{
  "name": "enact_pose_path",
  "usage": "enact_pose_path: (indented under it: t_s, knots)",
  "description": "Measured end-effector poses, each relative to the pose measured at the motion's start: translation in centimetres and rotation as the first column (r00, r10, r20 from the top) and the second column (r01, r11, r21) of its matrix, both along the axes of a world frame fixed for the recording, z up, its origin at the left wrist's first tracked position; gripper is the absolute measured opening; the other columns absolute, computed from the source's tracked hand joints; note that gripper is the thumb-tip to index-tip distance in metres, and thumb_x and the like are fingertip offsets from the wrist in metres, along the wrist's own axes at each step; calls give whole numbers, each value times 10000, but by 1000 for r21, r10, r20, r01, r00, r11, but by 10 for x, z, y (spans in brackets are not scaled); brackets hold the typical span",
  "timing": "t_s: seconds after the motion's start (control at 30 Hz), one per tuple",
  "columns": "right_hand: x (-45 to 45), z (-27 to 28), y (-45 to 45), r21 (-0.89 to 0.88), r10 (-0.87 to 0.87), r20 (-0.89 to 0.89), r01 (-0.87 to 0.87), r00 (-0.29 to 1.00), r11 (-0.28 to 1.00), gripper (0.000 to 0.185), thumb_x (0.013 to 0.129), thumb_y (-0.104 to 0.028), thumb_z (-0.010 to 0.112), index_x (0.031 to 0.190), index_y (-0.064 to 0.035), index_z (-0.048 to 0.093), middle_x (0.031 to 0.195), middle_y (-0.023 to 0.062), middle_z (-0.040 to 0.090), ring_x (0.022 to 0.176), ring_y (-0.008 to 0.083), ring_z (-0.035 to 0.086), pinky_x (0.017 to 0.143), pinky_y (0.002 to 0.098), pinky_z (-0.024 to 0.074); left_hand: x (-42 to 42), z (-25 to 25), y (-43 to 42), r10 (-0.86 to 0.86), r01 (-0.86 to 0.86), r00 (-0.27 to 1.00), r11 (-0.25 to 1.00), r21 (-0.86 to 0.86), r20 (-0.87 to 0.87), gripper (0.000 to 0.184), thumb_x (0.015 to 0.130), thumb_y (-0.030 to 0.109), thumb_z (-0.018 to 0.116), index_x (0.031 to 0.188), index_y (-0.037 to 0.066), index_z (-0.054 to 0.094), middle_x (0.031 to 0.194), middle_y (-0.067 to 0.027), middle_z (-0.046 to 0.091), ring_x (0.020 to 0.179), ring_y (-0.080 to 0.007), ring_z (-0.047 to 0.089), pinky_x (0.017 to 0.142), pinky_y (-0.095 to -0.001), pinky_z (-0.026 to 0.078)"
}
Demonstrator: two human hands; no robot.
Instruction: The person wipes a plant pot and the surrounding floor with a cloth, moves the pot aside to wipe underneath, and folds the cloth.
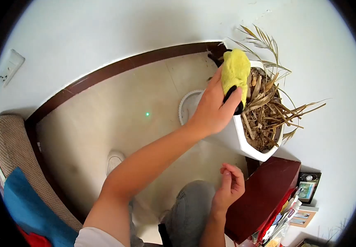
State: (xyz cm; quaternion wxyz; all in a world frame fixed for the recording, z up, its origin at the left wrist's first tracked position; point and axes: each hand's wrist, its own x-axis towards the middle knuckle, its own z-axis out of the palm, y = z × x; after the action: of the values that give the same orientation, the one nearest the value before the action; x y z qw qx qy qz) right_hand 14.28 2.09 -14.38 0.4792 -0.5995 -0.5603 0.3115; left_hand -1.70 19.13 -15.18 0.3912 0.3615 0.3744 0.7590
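Note:
My left hand [216, 105] reaches across to the plant pot [257, 153], fingers closed around a yellow cleaning cloth [235, 70] with black parts at its ends. The cloth is against the near rim of the white, angular pot. Inside the pot are soil and a dried-out plant [268, 103] with brown, drooping leaves. Lower down, by my knee, my right hand [230, 187] is loosely curled with nothing visible in it. Part of the pot's rim is hidden behind the cloth and my left hand.
Under the pot, a round white saucer [183, 108] rests on the tiled floor [100, 119]. A dark red cabinet [264, 193] with bags and picture frames stands at the lower right. A sofa arm [15, 140] with a blue cushion [30, 210] is at the left.

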Motion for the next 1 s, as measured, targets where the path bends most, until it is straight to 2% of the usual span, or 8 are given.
enact_pose_path:
  t_s: [0.17,0.4,0.5,0.63,0.7,0.77,0.87,1.0]
  knots:
    - [4,3,3,10,-48,6,48,999,999,127,984,27,585,1041,26,698,1006,80,696,886,134,609,827,270,489,11,-12,-8,-36,152,935,940,-307,352,423,1014,330,568,1223,-35,613,1076,-154,677,1010,-292,618,963,-382,461]
    - [4,2,-4,-26,8,-29,-9,1000,1000,126,973,36,593,1034,30,703,992,80,699,874,136,615,817,270,492,39,-186,-8,-25,121,990,653,-748,138,487,972,385,542,1238,-13,635,1138,-209,690,1059,-331,629,955,-405,460]
    - [1,5,-9,-68,8,-64,-13,998,998,132,966,48,592,1036,37,704,1007,88,703,886,140,624,828,272,499,52,-206,-30,-28,121,992,549,-827,126,491,973,384,531,1248,-9,636,1161,-210,690,1048,-346,634,937,-405,467]
    - [3,10,-18,-82,9,-87,-16,996,996,135,963,50,589,1040,41,700,1010,97,712,879,147,629,825,278,504,36,-139,-34,-55,219,970,621,-753,237,515,980,386,517,1272,-28,611,1105,-160,687,1021,-274,635,918,-375,471]
    - [5,11,-22,-73,5,-93,-12,996,997,133,965,41,588,1041,40,697,1000,101,719,858,150,626,810,284,503,34,-93,-46,-25,134,980,817,-560,198,453,982,315,560,1279,-26,591,1146,-155,668,1041,-277,621,958,-386,458]
    - [8,15,-24,-86,2,-93,-10,996,996,136,966,42,583,1044,41,694,1003,103,720,860,151,628,810,285,503,38,-58,-57,86,-111,985,981,-162,-152,419,976,205,592,1317,-35,557,1344,-227,564,1215,-346,559,1070,-411,409]
    - [10,19,-26,-114,15,-143,-32,990,993,124,976,33,587,1038,41,694,1000,101,710,909,148,633,839,283,506,46,-33,-64,263,-239,862,965,111,-434,468,955,120,599,1384,-36,497,1513,-293,376,1380,-456,414,1174,-455,312]
    - [11,20,-21,-113,-5,-135,-11,991,994,118,981,16,596,1042,36,695,1019,96,713,906,140,631,834,279,505,75,-95,-89,80,-128,853,990,-59,-515,540,925,85,600,1429,-33,448,1546,-325,301,1423,-520,329,1205,-476,266]
